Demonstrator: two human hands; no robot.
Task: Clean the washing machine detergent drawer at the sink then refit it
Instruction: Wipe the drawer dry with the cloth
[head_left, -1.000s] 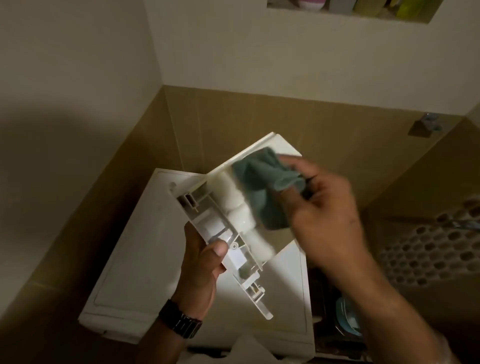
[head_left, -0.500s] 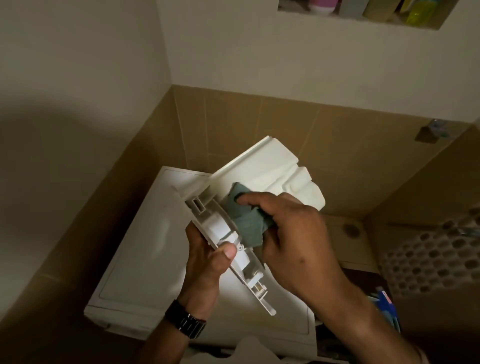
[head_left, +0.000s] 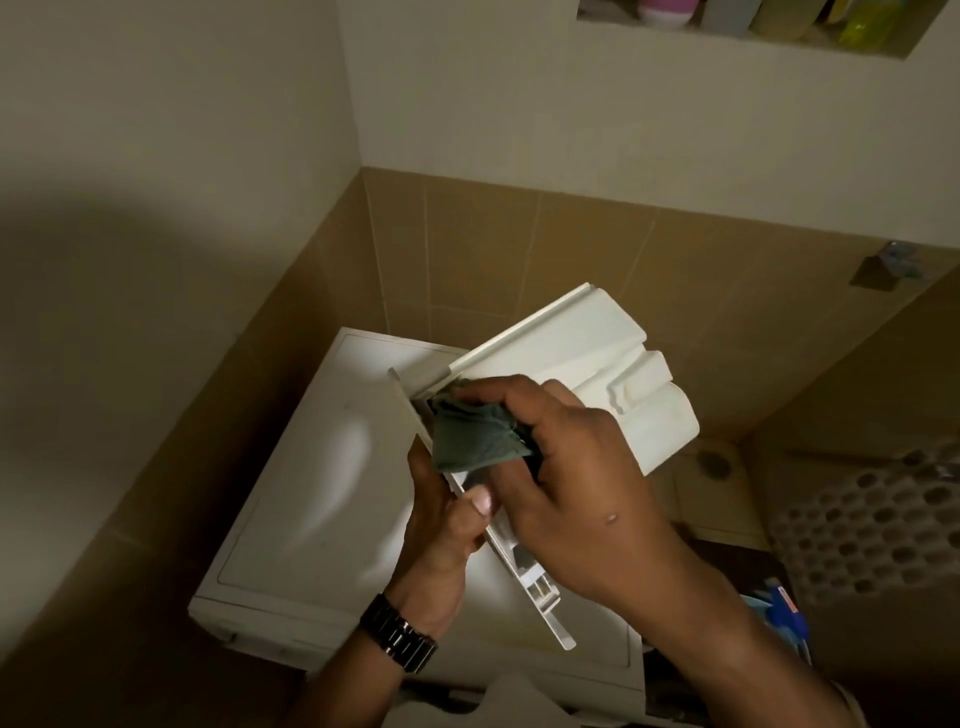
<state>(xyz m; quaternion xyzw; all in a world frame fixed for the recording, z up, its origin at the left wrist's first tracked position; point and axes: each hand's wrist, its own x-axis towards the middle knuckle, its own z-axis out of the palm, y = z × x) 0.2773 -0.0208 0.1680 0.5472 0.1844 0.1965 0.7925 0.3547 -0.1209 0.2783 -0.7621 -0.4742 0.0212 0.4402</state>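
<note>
Drawer above washing machine (basket right).

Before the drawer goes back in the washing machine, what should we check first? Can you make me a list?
1. Drawer held firmly: ok. The left hand grips the detergent drawer near its front panel.
2. Cloth in hand: ok. The right hand presses the green cloth against the drawer.
3. Drawer wiped all over: cannot tell. The hands and cloth hide part of it.
4. Drawer dry: cannot tell. The light is too dim.
5. Slot in the washing machine free: cannot tell. Only its top shows.
6. Drawer turned the right way to slide in: not ok. It is held tilted above the machine.
</note>
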